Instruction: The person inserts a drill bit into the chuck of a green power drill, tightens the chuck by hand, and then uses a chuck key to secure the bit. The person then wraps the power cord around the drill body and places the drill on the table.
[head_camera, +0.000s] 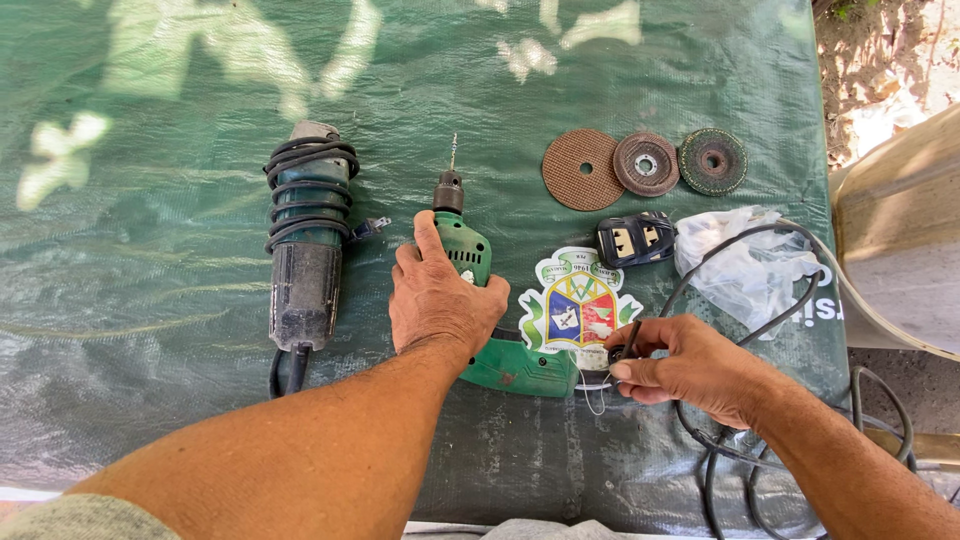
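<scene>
A green electric drill (500, 355) lies on a green tarpaulin (150, 200), its bit pointing away from me. My left hand (438, 295) rests on top of the drill's body, fingers wrapped over it. My right hand (685, 365) pinches the drill's black power cord (740, 330) close to where it leaves the handle. A thin white string hangs under my right fingers.
An angle grinder (305, 250) with its cord wound around it lies to the left. Three abrasive discs (645, 163) sit at the back right, a black socket block (636, 240) and a crumpled plastic bag (745, 262) nearer. A pale curved object (900, 240) stands off the right edge.
</scene>
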